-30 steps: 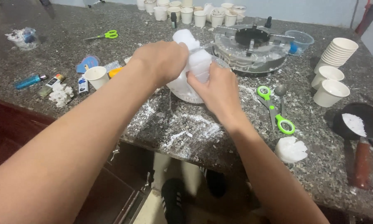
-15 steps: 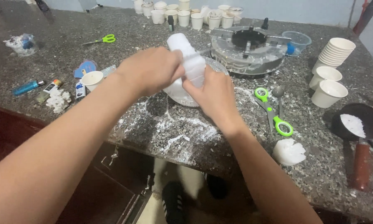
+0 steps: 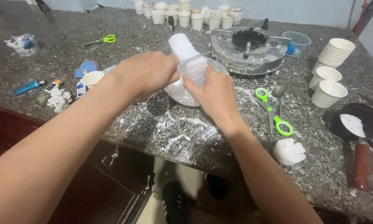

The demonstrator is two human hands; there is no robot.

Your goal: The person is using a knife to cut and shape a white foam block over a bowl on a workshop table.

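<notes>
From the head camera, both hands have come a little lower and nearer than a moment ago, and the block now tilts over the bowl. The left hand (image 3: 147,74) and right hand (image 3: 213,93) are each clamped on a white waxy block wrapped in clear film (image 3: 188,56), held just above a shallow clear bowl (image 3: 176,94) on the speckled grey stone tabletop (image 3: 319,166). White crumbs are scattered below. To the right, a dark long-handled pan (image 3: 360,120) holds white flakes; a stack of white paper cups (image 3: 335,52) stands beyond, and green-handled scissors (image 3: 273,110) lie near.
</notes>
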